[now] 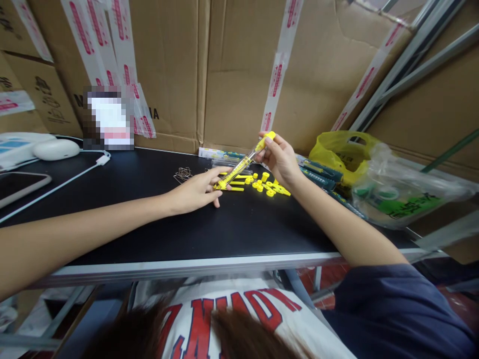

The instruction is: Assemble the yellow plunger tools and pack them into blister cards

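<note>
Between my two hands a clear tube with yellow end parts and a yellow rod inside (242,165) is held at a slant, its upper end to the right. My left hand (200,191) is closed on the lower yellow end. Around the upper yellow end the fingers of my right hand (279,157) are closed. Just behind and below the tube lie several small yellow plastic parts (265,177), caps and rods among them. A little tangle of thin metal wire pieces (182,175) rests left of these, near my left hand.
The black tabletop (232,229) has a pale front edge. Cardboard boxes (239,75) wall off the back. On the right are a yellow plastic bag (346,152), a clear bag (404,194) and dark green packages (318,174). A phone (22,187) and white cable (56,187) lie left.
</note>
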The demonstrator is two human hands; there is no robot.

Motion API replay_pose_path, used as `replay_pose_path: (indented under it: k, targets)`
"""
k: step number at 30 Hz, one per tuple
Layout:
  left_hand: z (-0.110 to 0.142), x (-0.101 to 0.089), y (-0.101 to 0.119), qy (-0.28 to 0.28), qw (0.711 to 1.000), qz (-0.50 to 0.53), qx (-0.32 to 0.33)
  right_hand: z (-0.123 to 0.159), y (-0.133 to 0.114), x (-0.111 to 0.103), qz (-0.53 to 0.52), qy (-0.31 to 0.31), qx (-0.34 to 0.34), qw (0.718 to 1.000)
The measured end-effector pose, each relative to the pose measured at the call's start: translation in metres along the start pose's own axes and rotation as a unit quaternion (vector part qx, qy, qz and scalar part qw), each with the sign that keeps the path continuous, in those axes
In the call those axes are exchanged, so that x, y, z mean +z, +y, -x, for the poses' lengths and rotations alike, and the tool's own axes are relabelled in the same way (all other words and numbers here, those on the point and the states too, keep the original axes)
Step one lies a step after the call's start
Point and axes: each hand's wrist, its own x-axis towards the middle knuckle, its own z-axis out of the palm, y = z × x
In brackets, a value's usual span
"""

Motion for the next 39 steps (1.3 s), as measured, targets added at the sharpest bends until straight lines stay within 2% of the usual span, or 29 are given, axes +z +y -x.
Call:
replay_pose_path:
  k: [4,9,14,22,29,33,39]
  targets:
    - [0.0009,0.0023,0.0016,0.007,0.999,-0.032,0.001,-0.0009,-0.0008,0.0002,-0.013,0.005,-0.003,1.0]
    - [0.0004,0.0017,-0.0026,0.053,0.996,-0.074,0.002,-0.0006,-0.0012,0.0043,-0.023,0.041,0.012,0.999]
    - [0.0011,0.0005,-0.0015,0.083,0.992,-0.094,0.024,0.0001,-0.0021,0.0058,-0.038,0.045,0.014,0.998]
    - [-0.0008,0.0007,-0.0028,0.089,0.991,-0.099,0.023,-0.0002,-0.0047,0.0048,-0.009,0.043,0.009,0.999]
    - [-0.0006,-0.0028,-0.0022,0.162,0.973,-0.155,0.046,0.0001,-0.0075,0.0037,-0.024,0.047,0.011,0.999]
    - [-0.0001,-0.0059,0.0,0.198,0.953,-0.225,0.03,-0.0007,-0.0065,0.0024,-0.013,0.051,0.011,0.999]
    - [0.0002,-0.0067,0.0015,0.192,0.946,-0.259,0.031,-0.0031,-0.0056,-0.0007,-0.024,0.051,-0.003,0.998]
